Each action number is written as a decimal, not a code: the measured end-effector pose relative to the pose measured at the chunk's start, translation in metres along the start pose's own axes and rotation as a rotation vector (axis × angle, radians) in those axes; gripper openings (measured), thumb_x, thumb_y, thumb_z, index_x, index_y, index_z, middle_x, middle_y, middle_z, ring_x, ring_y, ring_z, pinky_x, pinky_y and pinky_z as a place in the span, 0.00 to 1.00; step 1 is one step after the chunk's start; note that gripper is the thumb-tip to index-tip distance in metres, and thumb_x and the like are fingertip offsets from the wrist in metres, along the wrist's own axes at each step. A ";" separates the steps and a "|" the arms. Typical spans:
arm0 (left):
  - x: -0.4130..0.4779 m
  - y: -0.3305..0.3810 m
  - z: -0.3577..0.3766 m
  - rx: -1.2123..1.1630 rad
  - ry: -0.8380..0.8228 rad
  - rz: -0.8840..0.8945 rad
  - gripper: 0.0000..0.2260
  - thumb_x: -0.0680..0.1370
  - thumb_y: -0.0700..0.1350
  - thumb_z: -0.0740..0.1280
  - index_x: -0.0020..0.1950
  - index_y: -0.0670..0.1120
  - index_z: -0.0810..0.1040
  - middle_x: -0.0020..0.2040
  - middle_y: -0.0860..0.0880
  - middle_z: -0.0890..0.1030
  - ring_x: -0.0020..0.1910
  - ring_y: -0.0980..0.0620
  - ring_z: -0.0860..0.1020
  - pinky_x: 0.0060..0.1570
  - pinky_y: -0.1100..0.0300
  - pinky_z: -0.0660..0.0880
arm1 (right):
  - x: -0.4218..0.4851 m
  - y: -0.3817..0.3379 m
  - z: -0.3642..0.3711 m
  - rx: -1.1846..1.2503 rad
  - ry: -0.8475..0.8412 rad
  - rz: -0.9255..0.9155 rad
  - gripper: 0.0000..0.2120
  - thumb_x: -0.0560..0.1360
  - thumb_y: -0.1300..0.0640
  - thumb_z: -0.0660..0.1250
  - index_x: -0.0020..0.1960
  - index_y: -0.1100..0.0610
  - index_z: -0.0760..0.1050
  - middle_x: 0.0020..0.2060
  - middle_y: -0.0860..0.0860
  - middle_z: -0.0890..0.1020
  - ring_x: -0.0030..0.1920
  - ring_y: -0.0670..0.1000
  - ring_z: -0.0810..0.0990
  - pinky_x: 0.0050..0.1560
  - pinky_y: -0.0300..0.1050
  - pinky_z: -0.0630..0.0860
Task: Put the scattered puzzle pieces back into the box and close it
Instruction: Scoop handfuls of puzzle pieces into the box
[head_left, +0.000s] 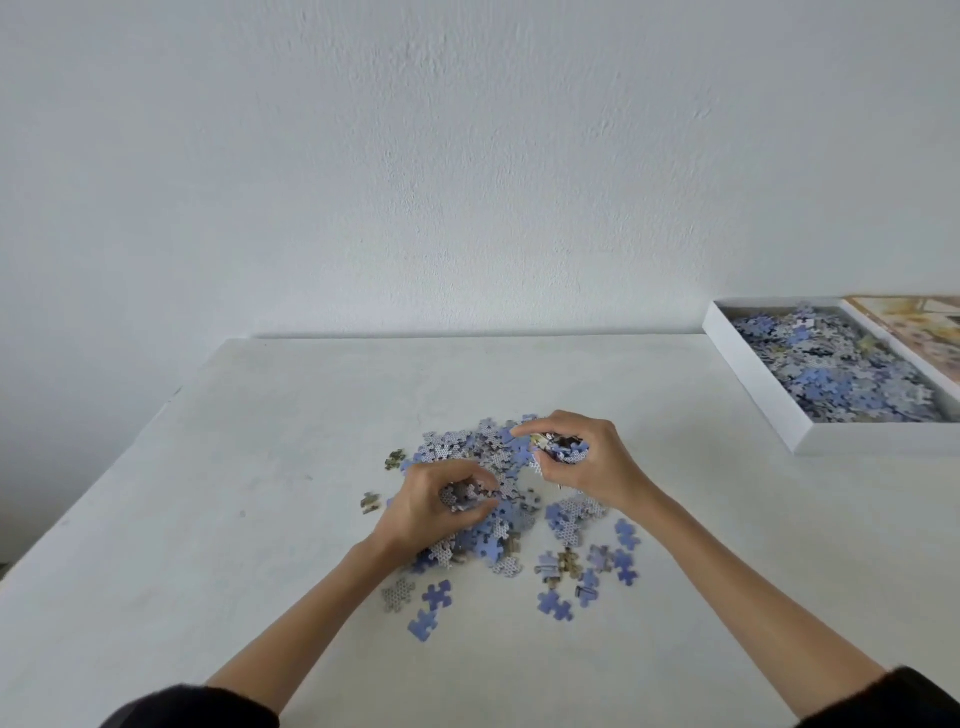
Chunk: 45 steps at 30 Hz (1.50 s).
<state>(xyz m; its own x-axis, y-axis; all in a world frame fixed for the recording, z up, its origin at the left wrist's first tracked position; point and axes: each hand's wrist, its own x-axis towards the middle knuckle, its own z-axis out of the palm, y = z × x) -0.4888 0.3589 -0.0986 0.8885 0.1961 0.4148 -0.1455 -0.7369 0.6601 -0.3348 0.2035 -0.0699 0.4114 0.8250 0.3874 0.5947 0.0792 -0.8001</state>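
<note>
Both hands clutched puzzle pieces: the left hand (431, 506) and right hand (582, 460) curled around handfuls from the scattered pile (498, 499) on the white table (260, 467). The open box (753, 384), part-filled, sat far right, its lid (919, 332) beside it.

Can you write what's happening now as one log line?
left grip: holds pieces | right grip: holds pieces | pile: on table | box: open, part-filled

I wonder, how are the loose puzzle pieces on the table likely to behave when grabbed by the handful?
The puzzle pieces look thin and flat, so probably light and stiff. They lie loose, so a handful likely sheds some; the left hand and right hand curl round clumps. Flat stragglers on the table may resist pinching; sliding probably helps.
</note>
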 end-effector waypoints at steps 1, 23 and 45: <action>0.003 0.002 0.002 -0.007 -0.016 0.010 0.05 0.71 0.44 0.73 0.45 0.45 0.82 0.43 0.58 0.82 0.42 0.63 0.80 0.45 0.70 0.75 | 0.001 0.000 -0.005 0.000 -0.001 -0.005 0.17 0.70 0.67 0.68 0.53 0.49 0.80 0.48 0.46 0.82 0.51 0.47 0.80 0.53 0.37 0.74; 0.169 0.105 0.092 -0.051 0.009 0.238 0.03 0.72 0.41 0.73 0.45 0.44 0.83 0.33 0.59 0.76 0.29 0.62 0.72 0.35 0.73 0.66 | 0.011 0.030 -0.201 -0.046 0.114 -0.017 0.14 0.71 0.68 0.68 0.52 0.53 0.80 0.49 0.46 0.81 0.51 0.44 0.79 0.52 0.35 0.74; 0.337 0.138 0.296 0.049 -0.226 0.247 0.07 0.73 0.48 0.71 0.47 0.47 0.83 0.50 0.52 0.80 0.50 0.54 0.76 0.52 0.54 0.75 | 0.007 0.200 -0.372 -0.482 0.052 0.197 0.11 0.74 0.56 0.67 0.55 0.45 0.78 0.46 0.44 0.78 0.51 0.47 0.72 0.56 0.48 0.69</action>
<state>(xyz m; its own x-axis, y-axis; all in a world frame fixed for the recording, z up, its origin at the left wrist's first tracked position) -0.0807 0.1321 -0.0532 0.9039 -0.1360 0.4056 -0.3519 -0.7755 0.5241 0.0440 0.0166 -0.0567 0.5736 0.7687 0.2829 0.7481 -0.3510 -0.5632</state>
